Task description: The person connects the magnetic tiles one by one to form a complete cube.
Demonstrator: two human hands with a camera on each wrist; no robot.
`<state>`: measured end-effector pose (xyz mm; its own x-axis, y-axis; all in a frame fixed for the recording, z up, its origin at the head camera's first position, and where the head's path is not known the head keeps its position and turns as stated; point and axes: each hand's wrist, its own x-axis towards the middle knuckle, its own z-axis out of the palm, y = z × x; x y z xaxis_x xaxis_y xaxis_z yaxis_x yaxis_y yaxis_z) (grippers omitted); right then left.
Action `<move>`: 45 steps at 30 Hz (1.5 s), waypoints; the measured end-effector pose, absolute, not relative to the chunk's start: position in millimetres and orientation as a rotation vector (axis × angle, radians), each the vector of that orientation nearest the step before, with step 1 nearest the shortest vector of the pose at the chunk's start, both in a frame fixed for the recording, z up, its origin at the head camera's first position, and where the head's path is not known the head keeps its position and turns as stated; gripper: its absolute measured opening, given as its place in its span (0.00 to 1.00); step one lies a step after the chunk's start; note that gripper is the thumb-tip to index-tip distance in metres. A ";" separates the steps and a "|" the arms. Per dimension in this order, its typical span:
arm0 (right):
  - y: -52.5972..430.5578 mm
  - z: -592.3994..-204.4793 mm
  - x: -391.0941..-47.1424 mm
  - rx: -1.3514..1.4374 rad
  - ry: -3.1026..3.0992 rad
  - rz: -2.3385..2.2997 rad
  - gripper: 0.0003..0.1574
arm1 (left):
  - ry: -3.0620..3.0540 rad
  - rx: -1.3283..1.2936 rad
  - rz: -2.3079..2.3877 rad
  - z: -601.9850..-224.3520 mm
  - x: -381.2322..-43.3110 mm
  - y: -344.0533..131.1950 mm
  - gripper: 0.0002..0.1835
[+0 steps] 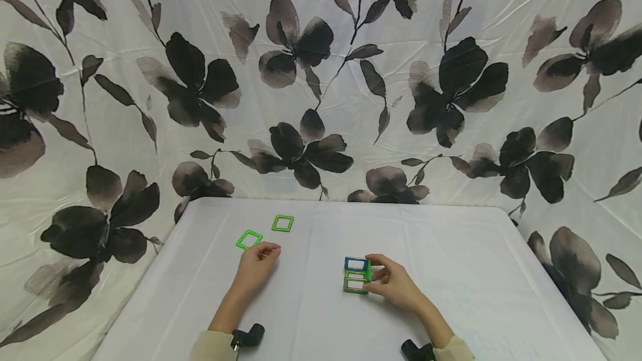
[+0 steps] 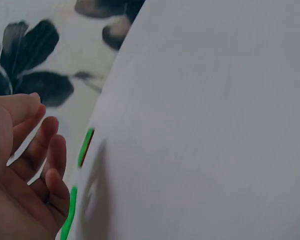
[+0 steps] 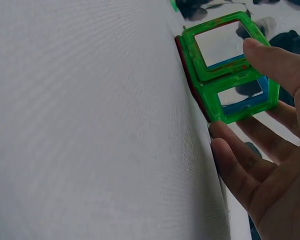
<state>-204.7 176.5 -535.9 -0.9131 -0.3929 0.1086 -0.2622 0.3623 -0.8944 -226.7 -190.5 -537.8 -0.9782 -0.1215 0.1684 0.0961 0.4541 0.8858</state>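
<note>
Close above the white table, my left hand [image 1: 258, 266] has loosely bent fingers, thumb and forefinger tips together, with nothing visible between them. Just beyond it lies a green square magnetic tile [image 1: 242, 237]; a second green tile [image 1: 274, 223] is farther back and to the right. My right hand [image 1: 398, 286] grips a small box-like build of magnetic tiles [image 3: 202, 82] from its right side, thumb at the near side and fingertips at the far side. The build has green frames and a blue frame [image 1: 355, 259] at its far end. Its lower edge meets the tabletop in the right wrist view.
The white-covered table [image 1: 311, 316] ends at a back edge against a hanging cloth [image 1: 371, 110] with dark flowers. A dark wrist camera [image 1: 248, 336] sits at the left cuff, another [image 1: 416, 350] at the right cuff.
</note>
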 end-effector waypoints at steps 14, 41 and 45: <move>174.8 -538.5 -202.6 -0.613 2.480 -1.588 0.42 | -2.498 0.379 -1.255 -542.4 -239.8 -278.3 0.12; 176.7 -537.7 -203.0 -0.614 2.487 -1.609 0.42 | -2.879 0.417 -1.000 -532.6 -263.5 -300.2 0.23; 176.9 -537.0 -203.2 -0.626 2.490 -1.610 0.42 | -2.896 0.429 -1.015 -530.7 -266.3 -296.7 0.20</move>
<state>-203.2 176.9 -537.0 -0.9089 -0.3968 0.1280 -0.2795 0.3523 -0.8932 -266.3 -296.7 -530.7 -0.9607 -0.2728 -0.0509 -0.2448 0.7470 0.6181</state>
